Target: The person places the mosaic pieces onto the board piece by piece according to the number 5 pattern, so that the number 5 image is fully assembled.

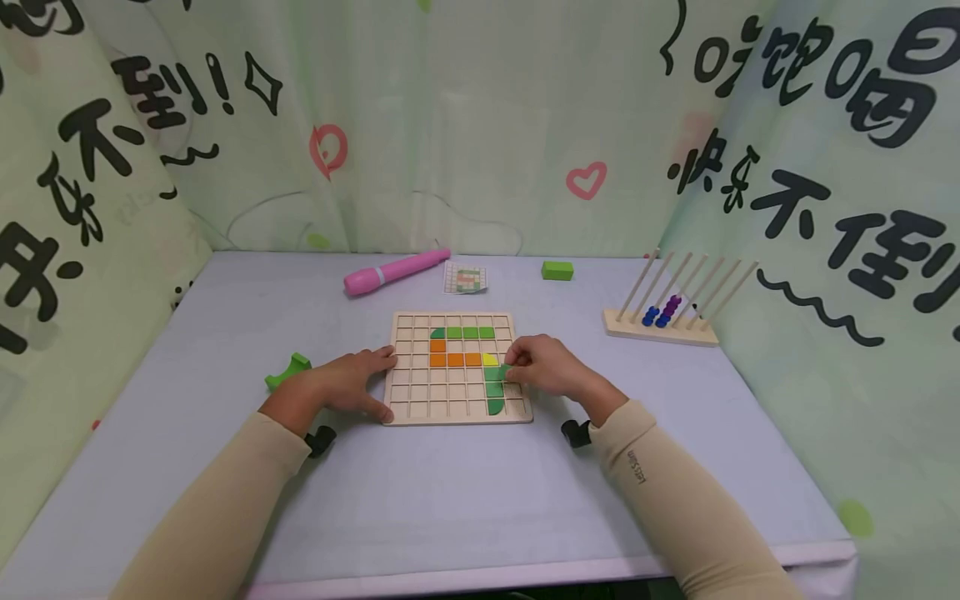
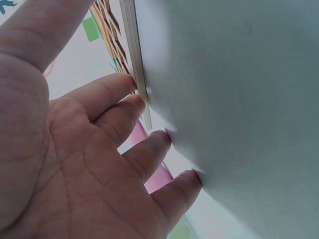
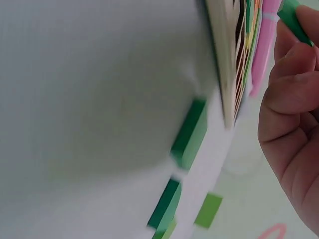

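Observation:
A wooden grid board (image 1: 411, 398) lies flat mid-table, with green, orange and yellow tiles set in its squares. My left hand (image 1: 347, 381) spreads along the board's left side, thumb and fingertips at its edge. In the left wrist view the fingers (image 2: 149, 154) are loosely extended, and the tips meet the board's rim and the tabletop. My right hand (image 1: 551, 365) is over the board's right edge. Between thumb and fingers it pinches a green tile (image 3: 294, 22), close beside the column of dark green tiles (image 1: 493, 390).
Behind the board lie a pink pen-like stick (image 1: 397, 272), a small pattern card (image 1: 466, 278) and a light green block (image 1: 557, 270). A peg stand (image 1: 660, 327) with beads is at right. A green arch block (image 1: 288, 370) sits by my left wrist. Green blocks (image 3: 189, 134) show near the right hand.

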The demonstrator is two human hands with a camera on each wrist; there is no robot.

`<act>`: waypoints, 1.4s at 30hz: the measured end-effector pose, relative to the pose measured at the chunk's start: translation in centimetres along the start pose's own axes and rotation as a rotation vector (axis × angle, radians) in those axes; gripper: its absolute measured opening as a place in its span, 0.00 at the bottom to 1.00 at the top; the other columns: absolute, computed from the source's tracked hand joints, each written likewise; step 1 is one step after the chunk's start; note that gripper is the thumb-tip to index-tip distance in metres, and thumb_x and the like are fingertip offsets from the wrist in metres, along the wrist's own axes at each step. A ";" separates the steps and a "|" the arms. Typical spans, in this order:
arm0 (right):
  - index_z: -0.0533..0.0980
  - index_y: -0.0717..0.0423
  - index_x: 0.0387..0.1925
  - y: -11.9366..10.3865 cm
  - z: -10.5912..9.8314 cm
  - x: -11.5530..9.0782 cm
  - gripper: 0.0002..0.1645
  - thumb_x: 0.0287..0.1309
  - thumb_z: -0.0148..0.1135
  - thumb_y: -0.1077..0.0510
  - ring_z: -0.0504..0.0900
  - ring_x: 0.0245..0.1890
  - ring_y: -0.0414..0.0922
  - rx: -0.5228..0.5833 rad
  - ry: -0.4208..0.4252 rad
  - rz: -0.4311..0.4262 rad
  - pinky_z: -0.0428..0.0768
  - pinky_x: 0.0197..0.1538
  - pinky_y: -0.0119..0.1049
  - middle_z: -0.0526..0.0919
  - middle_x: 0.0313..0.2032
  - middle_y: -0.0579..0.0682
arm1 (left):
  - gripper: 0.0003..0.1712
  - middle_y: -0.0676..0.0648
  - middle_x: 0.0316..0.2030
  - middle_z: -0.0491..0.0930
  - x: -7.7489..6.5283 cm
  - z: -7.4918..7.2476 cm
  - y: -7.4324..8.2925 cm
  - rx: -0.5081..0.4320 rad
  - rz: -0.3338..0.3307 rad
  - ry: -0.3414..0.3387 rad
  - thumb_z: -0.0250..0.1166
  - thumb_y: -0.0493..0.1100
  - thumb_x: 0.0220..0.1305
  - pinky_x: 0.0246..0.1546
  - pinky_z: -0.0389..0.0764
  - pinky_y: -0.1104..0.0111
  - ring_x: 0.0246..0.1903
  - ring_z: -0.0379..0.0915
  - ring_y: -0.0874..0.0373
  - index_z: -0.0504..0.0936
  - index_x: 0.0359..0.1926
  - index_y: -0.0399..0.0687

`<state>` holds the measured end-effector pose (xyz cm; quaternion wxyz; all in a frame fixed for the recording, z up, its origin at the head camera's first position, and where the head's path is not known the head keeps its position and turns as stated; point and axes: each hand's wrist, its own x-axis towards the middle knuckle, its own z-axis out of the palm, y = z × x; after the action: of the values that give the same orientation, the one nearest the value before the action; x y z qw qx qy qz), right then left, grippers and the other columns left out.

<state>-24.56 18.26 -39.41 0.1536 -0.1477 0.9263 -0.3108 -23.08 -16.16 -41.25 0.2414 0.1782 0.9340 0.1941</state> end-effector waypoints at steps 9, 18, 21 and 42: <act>0.81 0.53 0.35 -2.5 2.9 -0.4 0.03 0.63 0.69 0.61 0.76 0.32 0.41 -0.035 -0.127 -0.109 0.75 0.38 0.34 0.80 0.28 0.45 | 0.60 0.44 0.84 0.46 0.0 -0.2 0.0 -0.001 -0.007 0.004 0.79 0.58 0.57 0.78 0.55 0.43 0.81 0.44 0.38 0.56 0.82 0.48; 0.81 0.52 0.32 -3.3 4.2 -0.6 0.04 0.62 0.69 0.63 0.75 0.29 0.41 -0.131 -0.134 -0.135 0.74 0.35 0.33 0.79 0.25 0.44 | 0.60 0.44 0.84 0.46 0.0 0.0 0.0 -0.019 -0.013 -0.003 0.79 0.58 0.56 0.78 0.55 0.43 0.81 0.44 0.38 0.57 0.82 0.48; 0.82 0.52 0.33 -3.5 4.3 -0.5 0.03 0.62 0.69 0.63 0.75 0.29 0.41 -0.151 -0.120 -0.129 0.74 0.35 0.33 0.79 0.25 0.44 | 0.60 0.45 0.84 0.46 0.0 0.0 -0.1 -0.017 -0.014 0.000 0.79 0.58 0.56 0.78 0.55 0.42 0.81 0.44 0.38 0.57 0.82 0.49; 0.85 0.53 0.38 -4.7 5.5 -0.8 0.03 0.67 0.67 0.60 0.76 0.34 0.43 -0.304 -0.083 -0.053 0.77 0.38 0.36 0.82 0.31 0.43 | 0.60 0.45 0.84 0.46 0.0 0.1 -0.2 -0.006 -0.009 0.006 0.79 0.58 0.56 0.78 0.56 0.43 0.81 0.44 0.38 0.57 0.82 0.49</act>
<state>-20.93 12.07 -40.47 0.1590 -0.2065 0.9513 -0.1646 -23.10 -16.35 -41.41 0.2398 0.1728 0.9350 0.1962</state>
